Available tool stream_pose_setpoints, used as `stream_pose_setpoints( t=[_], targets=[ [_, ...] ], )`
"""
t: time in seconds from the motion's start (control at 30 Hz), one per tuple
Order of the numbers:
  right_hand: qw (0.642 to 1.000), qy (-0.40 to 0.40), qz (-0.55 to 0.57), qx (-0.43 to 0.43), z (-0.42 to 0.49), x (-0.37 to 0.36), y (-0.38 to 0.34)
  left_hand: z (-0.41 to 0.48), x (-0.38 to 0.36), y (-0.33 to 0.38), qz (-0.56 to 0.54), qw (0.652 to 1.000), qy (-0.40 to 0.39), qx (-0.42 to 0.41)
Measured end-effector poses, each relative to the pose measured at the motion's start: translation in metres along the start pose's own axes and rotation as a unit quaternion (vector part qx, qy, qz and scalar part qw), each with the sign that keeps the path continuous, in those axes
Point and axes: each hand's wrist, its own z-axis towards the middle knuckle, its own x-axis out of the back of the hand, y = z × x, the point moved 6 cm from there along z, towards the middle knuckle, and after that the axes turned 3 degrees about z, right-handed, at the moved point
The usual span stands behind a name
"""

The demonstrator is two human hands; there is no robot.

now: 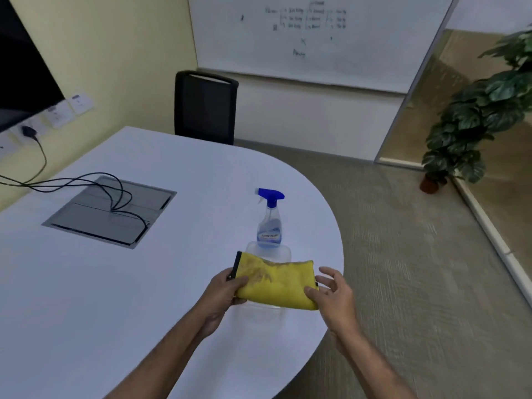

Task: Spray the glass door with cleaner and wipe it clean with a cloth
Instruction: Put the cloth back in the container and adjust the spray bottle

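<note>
A folded yellow cloth (276,283) with brownish stains and a black edge strip is held just above the white table (144,283). My left hand (227,289) grips its left end. My right hand (331,289) pinches its right end with thumb and fingers, the other fingers spread. Behind the cloth stands a clear spray bottle (269,226) with a blue trigger head, upright in a clear plastic container (283,253). A glass panel (431,96) with a metal frame stands at the far right.
A grey cable hatch (86,214) with black cables sits in the table at the left. A black chair (204,108) stands beyond the table, a whiteboard (316,38) hangs behind it. A potted plant (472,116) stands on the carpet at the right.
</note>
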Motion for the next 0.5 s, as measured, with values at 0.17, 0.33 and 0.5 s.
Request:
stream_pose_setpoints(
  t=[0.17,0.33,0.5],
  targets=[
    [0.999,0.028,0.024,-0.025,0.034,-0.017,0.006,0.044,0.015,0.0,0.001,0.999,0.045,-0.008],
    [0.999,0.034,-0.001,-0.029,0.053,-0.025,0.021,0.066,0.025,-0.014,0.069,0.988,0.129,-0.043],
    [0.995,0.024,-0.09,0.019,0.061,-0.046,0.033,0.077,0.023,-0.033,0.126,0.979,0.152,-0.048]
  ],
)
